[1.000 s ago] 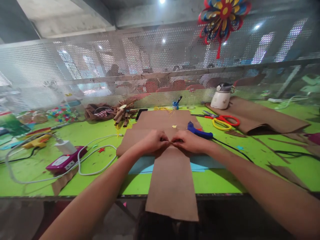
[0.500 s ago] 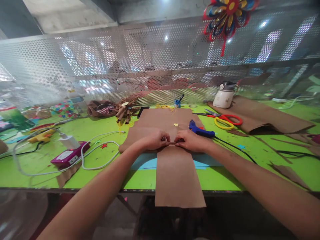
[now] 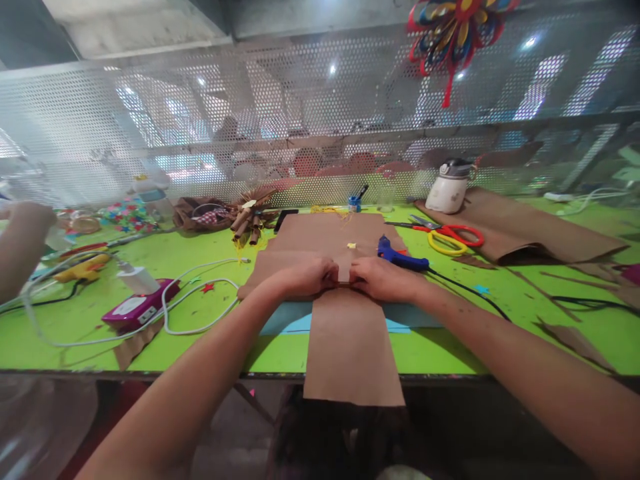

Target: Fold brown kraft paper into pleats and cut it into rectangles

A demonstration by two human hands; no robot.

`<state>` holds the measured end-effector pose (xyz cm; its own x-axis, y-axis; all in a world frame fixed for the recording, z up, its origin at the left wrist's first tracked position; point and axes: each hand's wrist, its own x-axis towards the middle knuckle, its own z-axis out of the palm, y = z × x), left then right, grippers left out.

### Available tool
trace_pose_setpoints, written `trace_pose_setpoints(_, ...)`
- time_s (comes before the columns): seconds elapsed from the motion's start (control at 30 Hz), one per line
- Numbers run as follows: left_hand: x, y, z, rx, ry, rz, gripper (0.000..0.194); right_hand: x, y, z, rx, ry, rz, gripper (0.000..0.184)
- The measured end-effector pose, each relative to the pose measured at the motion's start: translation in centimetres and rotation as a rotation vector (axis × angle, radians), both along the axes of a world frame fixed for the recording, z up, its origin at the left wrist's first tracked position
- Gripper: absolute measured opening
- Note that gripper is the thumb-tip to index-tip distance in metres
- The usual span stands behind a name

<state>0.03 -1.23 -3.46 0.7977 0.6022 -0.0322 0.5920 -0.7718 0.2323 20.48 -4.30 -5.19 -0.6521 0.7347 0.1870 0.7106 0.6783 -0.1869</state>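
A strip of brown kraft paper (image 3: 353, 353) runs toward me and hangs past the table's front edge. At its far end, my left hand (image 3: 320, 275) and my right hand (image 3: 373, 277) pinch a narrow rolled edge between closed fingers, a small gap apart. Beneath them lies a larger brown paper sheet (image 3: 300, 240), and under that some light blue paper (image 3: 285, 320). Just beyond my right hand rests a blue glue gun (image 3: 400, 257) with a dark cord. A small pale yellow bit (image 3: 351, 246) sits on the large sheet.
Scissors with red and yellow handles (image 3: 455, 239), a folded brown sheet (image 3: 530, 230) and a white bottle (image 3: 450, 187) stand at right. At left are a purple power strip (image 3: 140, 307), a white cable (image 3: 200, 333) and paper rolls (image 3: 247, 223). Another person's arm (image 3: 23, 243) reaches in.
My fingers have curled slightly at the strip's folded end, and its hanging end has shifted a little left. Another person's arm has come in at the far left. The view has tilted slightly.
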Motion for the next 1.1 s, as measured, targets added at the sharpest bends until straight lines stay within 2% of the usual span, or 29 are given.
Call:
trace_pose_setpoints(0.27,-0.8,0.2,0.1,-0.034,0.017,-0.013,0.015,1.1,0.0,-0.1,0.029,-0.021,0.068,0.013)
trace_pose_setpoints(0.43,-1.1,0.2,0.1,0.010,0.025,-0.069,0.015,1.7,-0.4,-0.7,0.061,-0.029,0.095,0.013)
trace_pose_setpoints(0.67,-1.1,0.1,0.2,0.055,0.011,-0.120,0.017,1.7,-1.1,-0.3,0.121,-0.060,0.095,0.010)
trace_pose_setpoints(0.87,-1.9,-0.3,1.7,-0.185,-0.116,0.011,0.026,1.6,-1.0,-0.1,0.146,0.017,0.024,0.017)
trace_pose_setpoints(1.0,-1.7,-0.4,2.2,-0.161,-0.222,0.006,0.024,1.3,-1.3,0.1,0.281,0.052,0.014,0.019)
trace_pose_setpoints(1.1,-1.1,-0.7,2.5,-0.202,-0.219,0.047,0.037,1.2,-1.5,0.2,0.376,0.068,0.054,0.022)
